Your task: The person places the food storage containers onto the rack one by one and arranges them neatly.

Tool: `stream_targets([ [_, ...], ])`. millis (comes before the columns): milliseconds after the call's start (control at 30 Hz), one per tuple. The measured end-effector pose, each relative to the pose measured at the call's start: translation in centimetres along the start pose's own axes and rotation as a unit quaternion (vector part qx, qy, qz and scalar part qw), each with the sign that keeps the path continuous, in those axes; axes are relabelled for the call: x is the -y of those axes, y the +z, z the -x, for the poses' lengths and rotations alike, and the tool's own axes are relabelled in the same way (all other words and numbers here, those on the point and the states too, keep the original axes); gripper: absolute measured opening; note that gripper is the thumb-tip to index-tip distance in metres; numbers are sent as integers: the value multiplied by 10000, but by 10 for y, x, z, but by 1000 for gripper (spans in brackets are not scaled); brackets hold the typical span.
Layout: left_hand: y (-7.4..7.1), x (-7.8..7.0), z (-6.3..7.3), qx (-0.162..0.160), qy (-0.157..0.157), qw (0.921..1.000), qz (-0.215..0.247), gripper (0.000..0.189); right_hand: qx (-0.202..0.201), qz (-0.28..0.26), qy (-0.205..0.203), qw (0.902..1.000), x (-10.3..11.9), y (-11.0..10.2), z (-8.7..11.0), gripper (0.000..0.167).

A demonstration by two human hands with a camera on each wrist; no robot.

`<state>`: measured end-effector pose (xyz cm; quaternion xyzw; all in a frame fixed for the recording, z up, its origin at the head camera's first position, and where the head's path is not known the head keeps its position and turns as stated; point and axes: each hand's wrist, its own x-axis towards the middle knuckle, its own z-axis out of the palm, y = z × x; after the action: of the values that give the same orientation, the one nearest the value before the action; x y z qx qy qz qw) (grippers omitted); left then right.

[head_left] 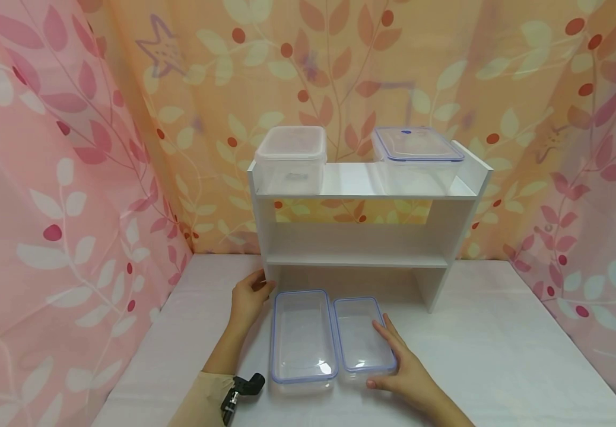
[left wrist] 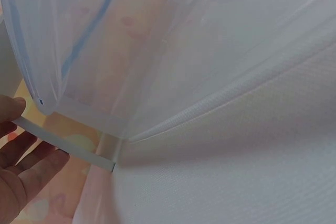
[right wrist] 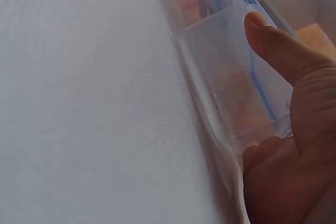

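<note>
Here, your left fingers pinch side edge of shelf unit, probably steadying it; your right fingers, spread wide, flank smaller container beside larger container on counter.

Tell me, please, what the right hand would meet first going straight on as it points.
Probably the smaller rectangular clear plastic container with the blue rim, since the fingers of the right hand overlap its edge in the head view; whether they touch is unclear.
</note>
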<state>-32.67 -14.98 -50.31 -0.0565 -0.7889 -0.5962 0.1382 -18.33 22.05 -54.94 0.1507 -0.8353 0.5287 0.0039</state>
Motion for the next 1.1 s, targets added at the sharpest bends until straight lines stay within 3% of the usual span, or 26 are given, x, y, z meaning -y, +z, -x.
stream_targets([
  [267,0,0,0,25,-15,10000,45,42,-40,-261,145,9995,1,-3,-1,116],
  [600,0,-8,2,65,-145,9999,44,41,-218,-98,-286,9993,3,-8,-1,114],
  [700,1,0,0,14,-70,9999,117,42,-280,26,-268,9992,5,-10,-1,114],
  [1100,-1,1,1,30,14,9999,137,36,-230,-280,-270,9990,19,-17,4,112],
])
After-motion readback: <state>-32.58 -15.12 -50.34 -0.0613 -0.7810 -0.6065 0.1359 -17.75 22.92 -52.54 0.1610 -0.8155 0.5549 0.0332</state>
